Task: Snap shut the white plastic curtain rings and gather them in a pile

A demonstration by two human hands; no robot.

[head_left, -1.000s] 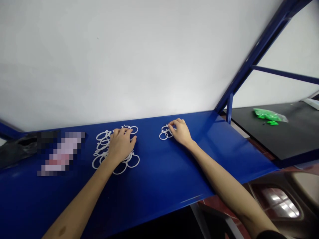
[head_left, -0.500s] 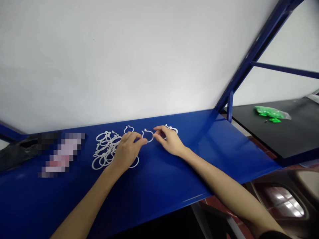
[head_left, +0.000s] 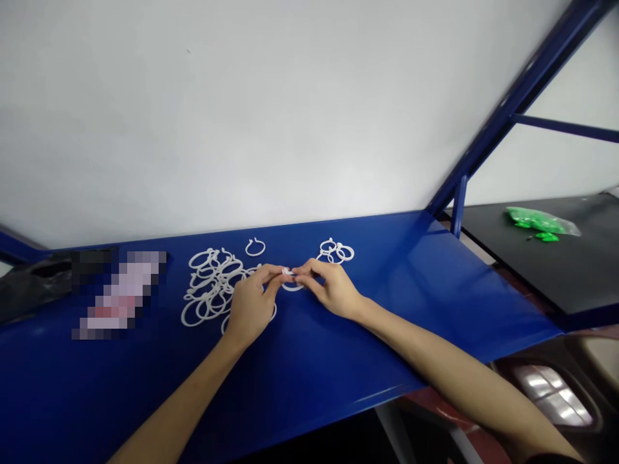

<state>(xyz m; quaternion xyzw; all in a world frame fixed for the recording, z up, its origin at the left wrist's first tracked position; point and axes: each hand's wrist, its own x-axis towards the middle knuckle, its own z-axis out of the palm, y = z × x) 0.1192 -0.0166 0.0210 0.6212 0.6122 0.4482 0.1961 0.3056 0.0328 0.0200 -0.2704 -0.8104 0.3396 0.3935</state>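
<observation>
we had the left hand [head_left: 251, 308] and right hand [head_left: 337, 290] both pinched on one white ring [head_left: 293, 289], at what seemed its ends, midway along the blue tabletop [head_left: 396, 258]. the large pile [head_left: 217, 283] lay toward the left end, several rings gapped, so we judged most was left. the small cluster [head_left: 337, 249] lay nearer the back edge's right half, seemingly closed, likely done. one lone ring [head_left: 255, 255] sat by the back edge, open.

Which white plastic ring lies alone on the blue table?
The white plastic ring nearest the white wall, beyond the left hand; it lies unheld, touching no other ring.
</observation>
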